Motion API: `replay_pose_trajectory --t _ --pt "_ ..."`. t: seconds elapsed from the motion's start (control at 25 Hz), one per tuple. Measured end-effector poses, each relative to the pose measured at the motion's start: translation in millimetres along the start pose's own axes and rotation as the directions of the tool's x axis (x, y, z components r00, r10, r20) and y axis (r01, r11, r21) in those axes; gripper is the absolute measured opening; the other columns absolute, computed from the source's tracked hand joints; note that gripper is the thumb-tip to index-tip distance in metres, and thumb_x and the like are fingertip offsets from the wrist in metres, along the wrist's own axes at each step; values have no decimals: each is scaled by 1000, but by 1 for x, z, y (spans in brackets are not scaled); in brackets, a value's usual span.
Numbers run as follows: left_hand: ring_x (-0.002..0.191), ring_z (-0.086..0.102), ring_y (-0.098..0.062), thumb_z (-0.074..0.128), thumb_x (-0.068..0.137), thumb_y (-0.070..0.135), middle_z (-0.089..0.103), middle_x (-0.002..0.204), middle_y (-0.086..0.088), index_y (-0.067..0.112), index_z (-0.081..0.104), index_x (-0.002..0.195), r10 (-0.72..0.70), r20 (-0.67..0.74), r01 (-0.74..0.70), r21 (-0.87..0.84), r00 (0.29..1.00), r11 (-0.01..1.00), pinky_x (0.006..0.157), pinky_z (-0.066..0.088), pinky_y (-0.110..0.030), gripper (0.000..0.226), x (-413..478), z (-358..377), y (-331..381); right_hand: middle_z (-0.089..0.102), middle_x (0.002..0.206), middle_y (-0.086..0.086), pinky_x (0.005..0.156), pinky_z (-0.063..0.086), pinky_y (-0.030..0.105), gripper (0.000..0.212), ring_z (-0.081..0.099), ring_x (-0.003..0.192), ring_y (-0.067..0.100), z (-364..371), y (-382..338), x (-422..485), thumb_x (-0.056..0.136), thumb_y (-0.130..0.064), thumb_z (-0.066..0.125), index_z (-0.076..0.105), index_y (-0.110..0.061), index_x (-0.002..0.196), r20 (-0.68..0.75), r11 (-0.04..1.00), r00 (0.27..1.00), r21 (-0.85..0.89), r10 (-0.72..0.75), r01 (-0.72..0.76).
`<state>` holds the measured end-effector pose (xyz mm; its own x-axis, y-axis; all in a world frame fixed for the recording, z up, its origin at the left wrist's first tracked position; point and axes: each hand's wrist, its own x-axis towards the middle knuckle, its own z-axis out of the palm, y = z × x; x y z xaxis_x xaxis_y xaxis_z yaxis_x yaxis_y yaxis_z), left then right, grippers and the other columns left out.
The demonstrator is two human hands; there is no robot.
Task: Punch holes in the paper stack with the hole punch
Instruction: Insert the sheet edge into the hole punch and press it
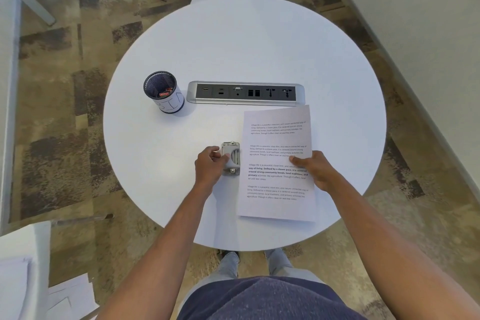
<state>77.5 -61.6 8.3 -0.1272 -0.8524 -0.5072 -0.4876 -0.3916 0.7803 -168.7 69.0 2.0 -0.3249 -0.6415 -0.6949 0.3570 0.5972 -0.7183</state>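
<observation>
A stack of printed white paper [278, 138] lies on the round white table [233, 47], right of centre. A grey metal hole punch [231, 153] stands against the paper's left edge. My left hand [209, 167] grips the punch from its left side, thumb on its lever. My right hand [318, 170] rests on the paper's right edge, thumb on top, holding the stack in place. I cannot tell whether the paper's edge is inside the punch's slot.
A black mesh pen cup [163, 91] with a white label stands at the table's left. A silver power and data socket strip [245, 93] is set into the table just beyond the paper. Loose sheets [70, 296] lie on the floor at lower left.
</observation>
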Motion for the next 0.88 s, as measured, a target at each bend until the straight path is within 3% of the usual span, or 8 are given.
replay_pose_trajectory --t 0.32,0.52,0.76,0.88 --pt "86 59 -18 71 83 17 64 95 -3 8 66 108 20 15 -20 21 1000 1000 77 42 -25 27 1 0 0 73 110 18 81 60 45 34 72 98 33 5 6 4 87 -4 70 65 2 119 29 1000 1000 4 -6 6" --pt "84 58 -18 72 82 16 63 92 -4 9 66 102 44 29 -45 4 999 999 76 42 -24 22 3 0 1 72 112 19 89 56 52 35 71 100 35 16 10 11 86 -6 71 64 2 120 24 1000 1000 -16 -4 5" --pt "80 57 -17 74 80 20 64 85 -5 12 66 92 16 57 -16 7 998 1000 79 51 -38 16 9 -4 -1 73 110 18 88 57 51 33 72 97 33 27 11 15 87 -7 71 65 1 118 5 1000 1000 -27 -14 14" --pt "81 56 -18 74 80 19 64 85 -8 5 67 96 27 54 -30 56 998 998 76 44 -27 22 10 -5 2 73 110 18 88 57 50 32 72 98 33 28 11 16 87 -6 71 66 1 118 11 999 1000 -47 -16 17"
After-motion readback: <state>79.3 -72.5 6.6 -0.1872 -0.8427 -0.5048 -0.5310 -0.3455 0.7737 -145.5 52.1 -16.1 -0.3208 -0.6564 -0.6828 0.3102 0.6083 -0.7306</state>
